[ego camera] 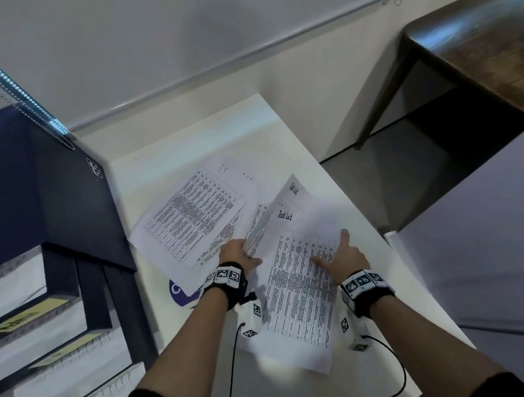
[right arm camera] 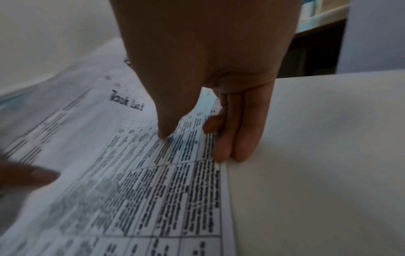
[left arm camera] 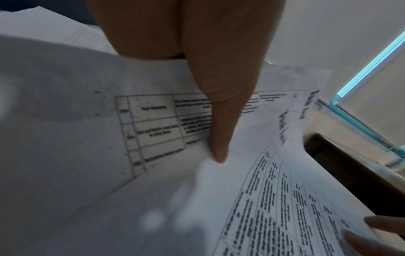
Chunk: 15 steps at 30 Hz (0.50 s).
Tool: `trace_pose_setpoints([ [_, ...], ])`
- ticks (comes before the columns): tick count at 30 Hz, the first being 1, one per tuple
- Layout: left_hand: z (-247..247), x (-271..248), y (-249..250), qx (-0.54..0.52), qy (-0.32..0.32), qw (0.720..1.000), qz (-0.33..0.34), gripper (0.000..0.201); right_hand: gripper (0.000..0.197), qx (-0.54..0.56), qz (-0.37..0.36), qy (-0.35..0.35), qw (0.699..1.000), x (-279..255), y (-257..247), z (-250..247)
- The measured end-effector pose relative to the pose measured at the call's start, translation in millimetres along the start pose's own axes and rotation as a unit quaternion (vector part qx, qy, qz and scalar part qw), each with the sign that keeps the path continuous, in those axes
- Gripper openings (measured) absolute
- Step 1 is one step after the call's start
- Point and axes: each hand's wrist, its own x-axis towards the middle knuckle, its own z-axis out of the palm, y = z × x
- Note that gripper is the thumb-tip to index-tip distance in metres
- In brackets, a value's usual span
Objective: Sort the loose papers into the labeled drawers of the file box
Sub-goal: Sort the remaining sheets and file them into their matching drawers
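- At the near edge of the white table (ego camera: pixel 161 163), the left hand (ego camera: pixel 238 253) pinches the lifted left edge of a printed sheet; in the left wrist view its thumb (left arm camera: pixel 219 135) lies on top of the paper with the fingers hidden beneath.
- Just to the right, the right hand (ego camera: pixel 344 256) grips the right edge of the "Task List" sheet (ego camera: pixel 298 294): the right wrist view shows the thumb (right arm camera: pixel 166 121) pressing on the printed table and the fingers (right arm camera: pixel 238 131) curled under the paper's edge against the table top.
- That "Task List" sheet is raised off the table between the two hands, bowed, its heading at the far end.
- A second sheet (ego camera: pixel 295 187) with a similar heading shows from behind its far end.
- Farther left, a sheet of dense tables marked "IT" (ego camera: pixel 192 214) lies flat on the table, overlapping other loose pages beneath it.
- A blue and white round mark (ego camera: pixel 180 291) on the table shows from under those pages near the left wrist.
- Both wrists wear black bands with white marker-covered camera units and black cables.
- Along the table's left side stands the dark file box (ego camera: pixel 45 193), with pale drawers (ego camera: pixel 16 318) carrying yellow labels too blurred to read.
- Beyond the table's right side stands a dark wooden table (ego camera: pixel 480 49) against the pale wall.
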Motion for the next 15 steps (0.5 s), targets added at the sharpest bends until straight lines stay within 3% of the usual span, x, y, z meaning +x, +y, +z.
trace_pose_setpoints([
  [3,-17,-18,-3,-0.089,-0.004,0.996,0.032,0.018,0.122,0.114,0.025,0.013,0.993,0,5,-5],
  [6,-48,-46,-4,-0.193,0.018,0.978,0.076,0.022,0.124,0.241,-0.031,-0.005,0.97,-7,-4,-14],
  [10,-90,-83,-15,-0.273,0.01,0.956,0.111,0.05,0.07,0.411,-0.11,-0.113,0.898,-33,-46,-37],
  [12,-107,-106,-18,-0.273,0.022,0.955,0.112,0.051,0.064,0.441,-0.152,-0.157,0.87,-46,-71,-48],
  [15,-127,-142,-34,-0.277,0.041,0.952,0.124,0.031,0.059,0.411,-0.212,-0.156,0.873,-74,-104,-57],
])
